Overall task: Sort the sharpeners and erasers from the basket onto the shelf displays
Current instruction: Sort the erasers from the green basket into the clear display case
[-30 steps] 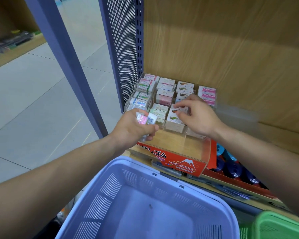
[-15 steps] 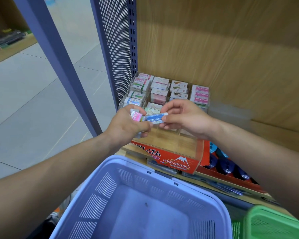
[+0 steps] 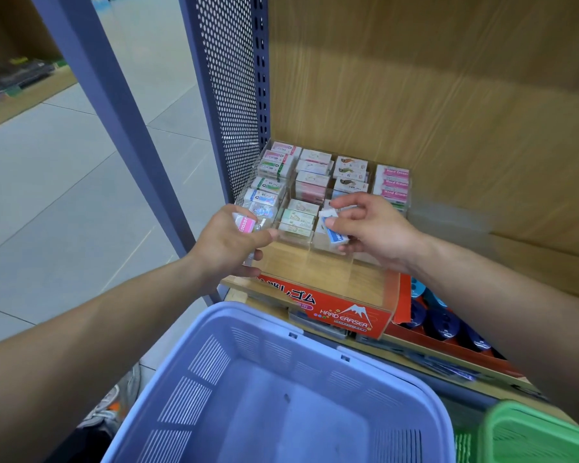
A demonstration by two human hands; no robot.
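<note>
From where I stand, the right hand [image 3: 378,232] pinches a blue-sleeved eraser [image 3: 335,235] over a front compartment of the clear display tray [image 3: 328,272], the left hand [image 3: 228,243] grips a pink eraser [image 3: 246,224] at the tray's left edge, and the basket [image 3: 264,317] sits just below the shelf lip.

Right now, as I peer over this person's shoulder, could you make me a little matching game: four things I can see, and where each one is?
Things:
1. blue-sleeved eraser
2. pink-sleeved eraser
3. purple basket
4. green basket

Places:
a. bottom right corner of the view
b. pinched in the right hand
c. held in the left hand
d. low in the middle of the view, below both hands

Pairs: 1-b, 2-c, 3-d, 4-a
</note>
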